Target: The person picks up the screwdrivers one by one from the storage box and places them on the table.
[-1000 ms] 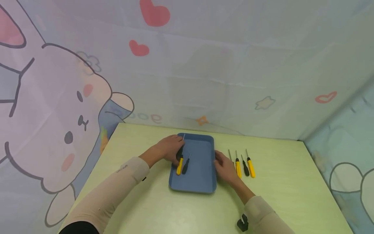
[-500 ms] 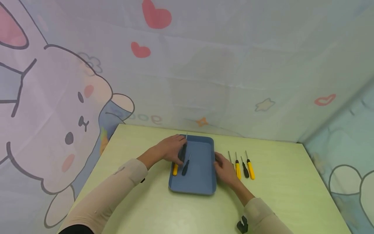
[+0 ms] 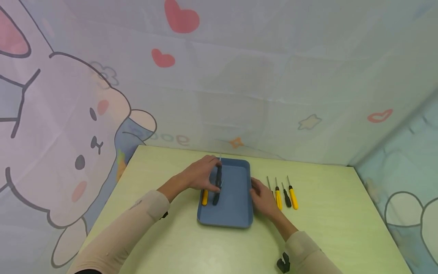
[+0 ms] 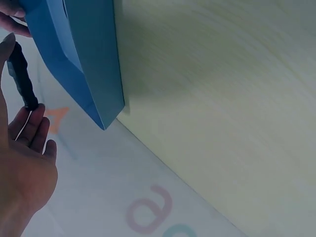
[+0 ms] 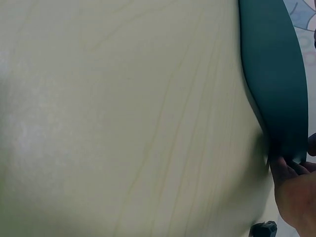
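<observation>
My left hand [image 3: 202,173] holds a black-handled screwdriver [image 3: 218,176] between thumb and fingertips, raised over the left part of a blue tray [image 3: 236,205]. In the left wrist view the screwdriver's dark handle [image 4: 22,76] spans from thumb to fingers. Beneath the hand, a yellow-handled screwdriver [image 3: 204,198] and a small black screwdriver [image 3: 216,199] lie in the tray, both partly covered. At the tray's right side, my right hand [image 3: 265,198] grips the edge. The right wrist view shows its fingers [image 5: 281,170] against the tray wall [image 5: 276,74].
Right of the tray lies a row of screwdrivers on the table: a yellow one [image 3: 292,198], a black one [image 3: 286,198], another yellow one [image 3: 278,198] and one partly behind the right hand. A patterned cloth backdrop [image 3: 239,83] stands behind the table.
The black-handled screwdriver in my left hand has moved slightly to the right over the tray. The yellow-handled screwdriver now lies farther left in the tray. My right hand stays at the tray edge.
</observation>
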`<state>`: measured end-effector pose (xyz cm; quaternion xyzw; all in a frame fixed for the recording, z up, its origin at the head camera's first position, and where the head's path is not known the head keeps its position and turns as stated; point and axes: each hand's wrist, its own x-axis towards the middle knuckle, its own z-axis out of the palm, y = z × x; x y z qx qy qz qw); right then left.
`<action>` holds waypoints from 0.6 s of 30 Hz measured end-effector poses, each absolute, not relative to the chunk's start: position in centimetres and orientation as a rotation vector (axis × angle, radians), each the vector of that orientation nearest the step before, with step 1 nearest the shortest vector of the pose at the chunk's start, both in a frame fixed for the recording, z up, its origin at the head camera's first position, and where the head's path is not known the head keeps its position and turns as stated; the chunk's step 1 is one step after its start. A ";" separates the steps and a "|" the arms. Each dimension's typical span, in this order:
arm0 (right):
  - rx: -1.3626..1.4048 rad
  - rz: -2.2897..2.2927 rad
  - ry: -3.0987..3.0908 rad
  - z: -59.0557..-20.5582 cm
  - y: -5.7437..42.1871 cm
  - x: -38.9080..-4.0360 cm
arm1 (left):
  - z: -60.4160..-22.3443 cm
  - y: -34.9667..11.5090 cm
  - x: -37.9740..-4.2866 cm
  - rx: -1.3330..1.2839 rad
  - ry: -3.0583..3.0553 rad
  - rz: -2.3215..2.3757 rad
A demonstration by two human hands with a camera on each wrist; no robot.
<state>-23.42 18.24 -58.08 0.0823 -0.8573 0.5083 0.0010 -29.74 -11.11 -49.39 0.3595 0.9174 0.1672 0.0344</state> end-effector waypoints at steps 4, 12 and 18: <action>0.240 1.612 -2.698 -58.0 18.3 -23.4 | -49.5 -11.1 -29.4 1.078 2.823 0.641; 0.258 1.628 -2.684 -58.0 18.4 -23.2 | -49.2 -10.9 -28.6 1.068 2.790 0.792; 0.270 1.609 -2.687 -58.2 18.4 -23.4 | -49.0 -11.0 -28.1 1.030 2.778 0.855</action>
